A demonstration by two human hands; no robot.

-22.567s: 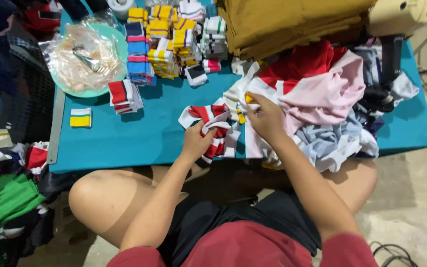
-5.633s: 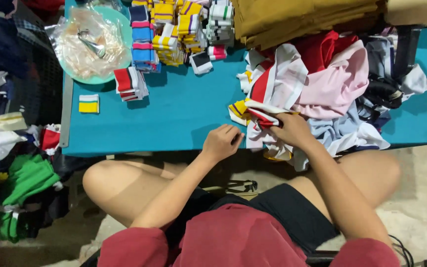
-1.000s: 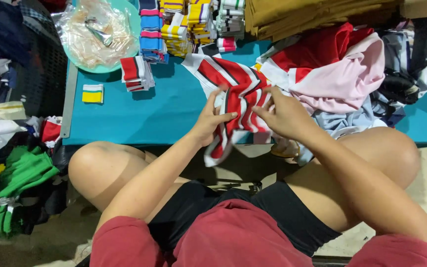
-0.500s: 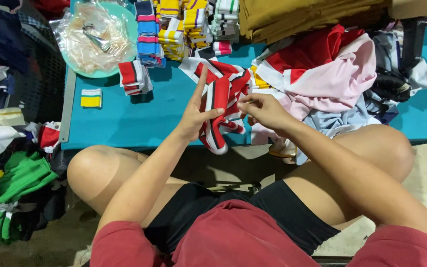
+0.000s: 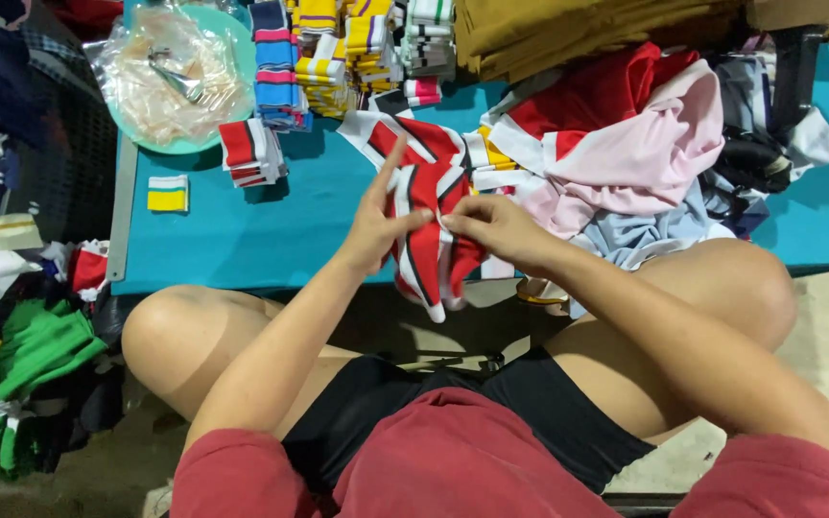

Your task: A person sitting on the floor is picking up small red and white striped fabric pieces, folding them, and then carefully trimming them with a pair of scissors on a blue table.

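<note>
A long strip of red ribbed fabric with white and black stripes (image 5: 426, 206) lies bunched at the near edge of the teal table (image 5: 271, 230), one end hanging over the edge. My left hand (image 5: 376, 223) pinches it from the left, index finger raised. Opposite it, my right hand (image 5: 491, 223) grips the same strip at its white edge. Both hands meet over the table's front edge, above my bare knees.
A heap of pink, red, white and grey cloth (image 5: 645, 144) fills the right side. Stacks of striped folded pieces (image 5: 338, 43) line the back, with a small red-and-white stack (image 5: 251, 153) and a yellow piece (image 5: 167, 194) to the left. A green bowl with a plastic bag (image 5: 179, 82) sits back left. Clothes cover the floor at left (image 5: 31, 355).
The striped strip has been gathered closer between my hands and hangs lower over the edge. My left index finger stays raised; both hands have barely shifted since half a second ago.
</note>
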